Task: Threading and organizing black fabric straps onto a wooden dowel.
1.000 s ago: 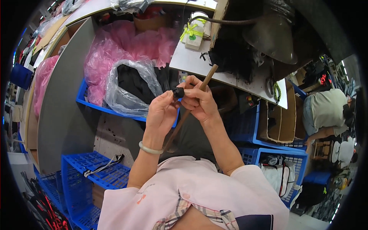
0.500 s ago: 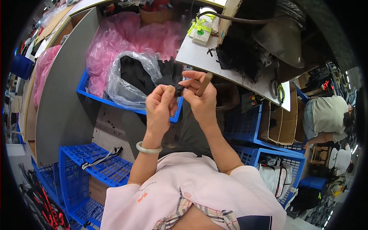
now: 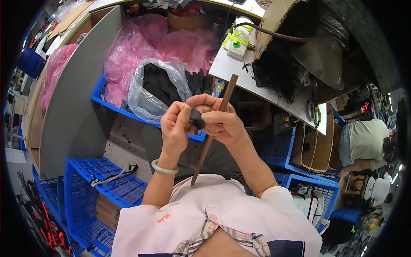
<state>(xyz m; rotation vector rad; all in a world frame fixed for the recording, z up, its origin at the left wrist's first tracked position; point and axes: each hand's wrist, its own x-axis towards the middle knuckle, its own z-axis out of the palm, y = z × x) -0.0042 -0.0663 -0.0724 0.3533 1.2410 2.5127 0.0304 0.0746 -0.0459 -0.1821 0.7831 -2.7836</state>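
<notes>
In front of my chest both hands meet at a small dark black piece, possibly folded fabric; its exact kind is hard to make out. My left hand pinches its left side with thumb and fingers. On its other side, my right hand has its fingers curled at the piece while also gripping a long brown stick, which looks wooden. The stick slants from above the hand down to my shirt. Beyond my hands, a clear plastic bag holds black strips inside a blue crate.
Pink plastic bags fill the crate's far side. A white table at right carries bundled white pieces, black scraps and scissors. Blue crates stand at left, others at right beside a cardboard box. A person bends at far right.
My hands have come slightly lower, nearer my body. The brown stick has swung from a foreshortened position to a long slant across my right hand. The black piece is more exposed.
</notes>
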